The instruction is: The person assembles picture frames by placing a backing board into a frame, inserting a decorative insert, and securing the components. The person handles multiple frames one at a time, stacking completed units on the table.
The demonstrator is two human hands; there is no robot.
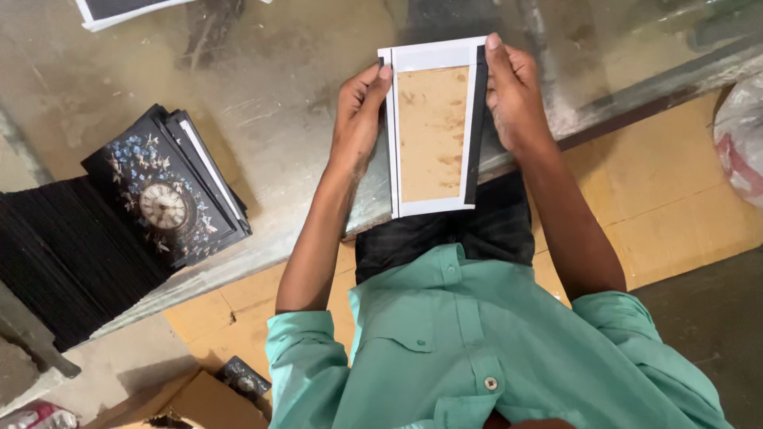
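At the far left of the frame a stack of black sheets (pixel 71 262) lies on the glass table (pixel 294 119), and just right of it sits a pile of dark covers (pixel 171 187) whose top one shows a clock face ringed with pale flowers; white edges of inner cards peek out along the pile's right side. In the upper left corner, a white-bordered dark sheet (pixel 119 9) is cut off by the frame edge. At the lower left, below the table, an open cardboard box (pixel 199 401) stands on the floor with another small dark cover (pixel 246 377) beside it. In the upper middle of the frame the left hand (pixel 358 119) presses against the left edge of a board (pixel 433 131), thumb tip on its white border near the top, fingers curled along the side. The board is a brown card panel framed by white strips, with a black strip down its right side; it lies flat at the table's near edge. The right hand (pixel 517 95) clasps the board's right edge, forefinger reaching to the top corner, palm over the black strip. At the far right a plastic bag (pixel 743 139) lies on the tan floor.
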